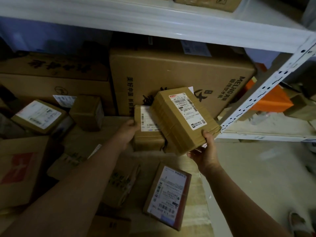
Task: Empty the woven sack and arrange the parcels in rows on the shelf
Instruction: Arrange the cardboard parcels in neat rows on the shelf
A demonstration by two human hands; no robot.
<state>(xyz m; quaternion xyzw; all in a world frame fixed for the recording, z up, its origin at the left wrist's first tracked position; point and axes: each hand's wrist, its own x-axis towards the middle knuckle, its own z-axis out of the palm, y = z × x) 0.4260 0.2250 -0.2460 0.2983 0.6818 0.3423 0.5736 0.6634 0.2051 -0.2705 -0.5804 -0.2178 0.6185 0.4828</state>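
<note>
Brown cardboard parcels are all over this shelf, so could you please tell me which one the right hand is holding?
The right hand holds the tilted brown cardboard parcel with its white label facing up, raised above the shelf; the others lie flat.

White metal shelf, perforated upright at right, upper board across the top. On the lower board: large printed carton far centre, long carton far left, small labelled boxes near left, flat labelled parcel near centre, lying label-up.
</note>
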